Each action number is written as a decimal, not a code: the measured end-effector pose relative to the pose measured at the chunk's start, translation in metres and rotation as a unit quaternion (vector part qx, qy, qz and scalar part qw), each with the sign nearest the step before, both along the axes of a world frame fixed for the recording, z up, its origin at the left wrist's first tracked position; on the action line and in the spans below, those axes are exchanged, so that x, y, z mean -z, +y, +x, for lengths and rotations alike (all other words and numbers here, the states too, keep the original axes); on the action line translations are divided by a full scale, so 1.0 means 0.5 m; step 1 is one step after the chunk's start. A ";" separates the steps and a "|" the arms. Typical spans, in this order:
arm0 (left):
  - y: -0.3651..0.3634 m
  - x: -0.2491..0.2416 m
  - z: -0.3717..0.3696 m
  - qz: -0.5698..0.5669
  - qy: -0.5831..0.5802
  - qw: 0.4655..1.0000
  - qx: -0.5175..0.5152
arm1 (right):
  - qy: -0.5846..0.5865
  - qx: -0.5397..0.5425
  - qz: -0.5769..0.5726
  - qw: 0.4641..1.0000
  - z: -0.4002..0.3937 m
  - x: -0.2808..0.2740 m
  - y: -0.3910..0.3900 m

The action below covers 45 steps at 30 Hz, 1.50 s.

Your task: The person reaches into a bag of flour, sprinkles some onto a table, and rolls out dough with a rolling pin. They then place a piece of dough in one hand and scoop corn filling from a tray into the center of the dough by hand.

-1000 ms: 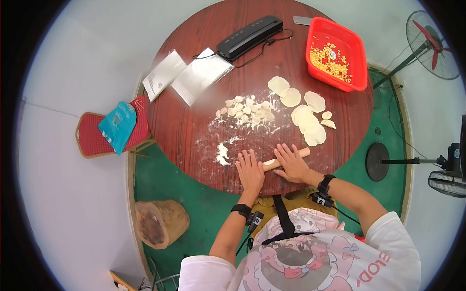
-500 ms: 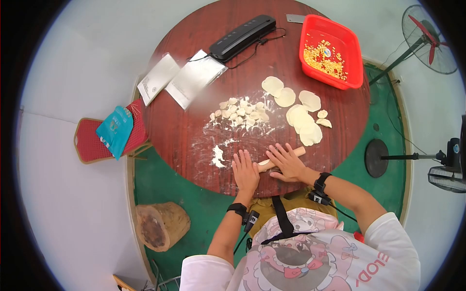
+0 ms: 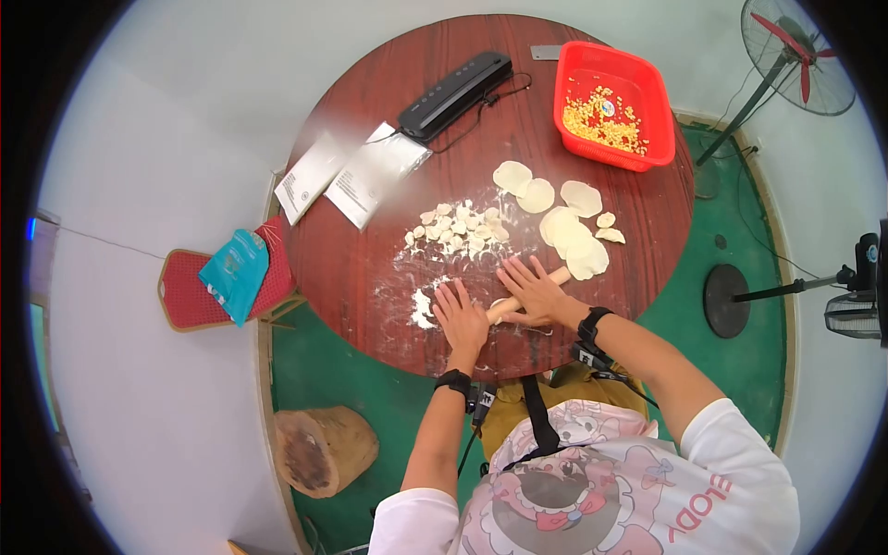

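Rolling pin (image 3: 560, 276): smooth, pale wooden cylinder, low on the dark wood-grain table (image 3: 388, 102), near my edge. Long axis slants; left end nearer me, right end pointing away toward flat, matte dough rounds (image 3: 586, 258). My left hand (image 3: 462, 319) lies open at its left end, my right hand (image 3: 536, 294) spread across its middle; hands slightly apart, neither clenched. Small pale dough piece (image 3: 497, 303) beside the pin. Powdery white flour (image 3: 423, 309), lumpy dough bits (image 3: 458, 228) beyond.

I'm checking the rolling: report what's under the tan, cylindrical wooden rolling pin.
Part of a flat, whitish dough piece shows beside the rolling pin near the left hand; whatever lies directly beneath is hidden.
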<state>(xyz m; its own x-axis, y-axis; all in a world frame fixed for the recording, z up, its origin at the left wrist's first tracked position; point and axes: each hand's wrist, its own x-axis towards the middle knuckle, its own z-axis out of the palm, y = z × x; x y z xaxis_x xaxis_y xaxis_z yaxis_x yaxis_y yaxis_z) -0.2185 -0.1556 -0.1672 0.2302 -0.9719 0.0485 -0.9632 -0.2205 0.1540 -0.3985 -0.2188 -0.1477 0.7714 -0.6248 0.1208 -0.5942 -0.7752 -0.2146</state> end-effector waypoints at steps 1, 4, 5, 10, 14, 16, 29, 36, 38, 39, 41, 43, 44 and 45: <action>0.005 -0.004 -0.003 -0.002 -0.002 1.000 0.000 | -0.002 0.000 -0.002 1.000 -0.006 -0.001 0.006; 0.042 -0.013 -0.017 0.008 0.014 1.000 0.020 | -0.006 -0.023 0.014 1.000 -0.032 -0.006 0.043; 0.055 -0.012 -0.021 -0.006 0.021 0.999 0.032 | -0.005 -0.027 0.020 0.999 -0.041 -0.007 0.057; 0.102 -0.004 -0.032 -0.013 0.077 0.996 0.051 | 0.020 -0.045 0.043 0.998 -0.070 -0.026 0.101; 0.093 -0.020 -0.020 0.021 0.158 0.985 0.060 | 0.021 -0.023 0.034 0.999 -0.075 -0.001 0.110; 0.064 -0.010 -0.010 -0.047 0.266 0.958 0.097 | 0.017 -0.011 0.005 1.000 -0.069 0.022 0.105; -0.043 -0.068 -0.023 0.129 0.284 0.938 0.152 | -0.042 -0.024 -0.010 0.999 -0.166 -0.013 0.132; 0.008 -0.031 -0.005 0.243 0.634 0.713 -0.173 | -0.086 0.015 0.048 0.995 -0.217 -0.023 0.135; 0.016 -0.022 0.000 0.236 0.617 0.731 -0.173 | -0.066 0.025 0.042 0.997 -0.212 -0.019 0.130; 0.020 -0.027 0.003 0.225 0.558 0.782 -0.162 | -0.045 0.034 0.036 0.998 -0.207 -0.018 0.130; 0.025 -0.048 0.007 0.213 0.496 0.828 -0.153 | -0.047 0.036 0.049 0.997 -0.189 -0.011 0.126; 0.025 -0.079 0.009 0.125 0.283 0.946 -0.100 | -0.047 0.036 0.061 0.996 -0.164 -0.004 0.120; 0.030 -0.077 0.010 0.125 0.282 0.946 -0.103 | -0.066 0.030 0.047 0.996 -0.148 -0.004 0.119; 0.036 -0.074 0.006 0.044 0.253 0.965 -0.046 | -0.083 0.023 0.032 0.996 -0.132 -0.004 0.117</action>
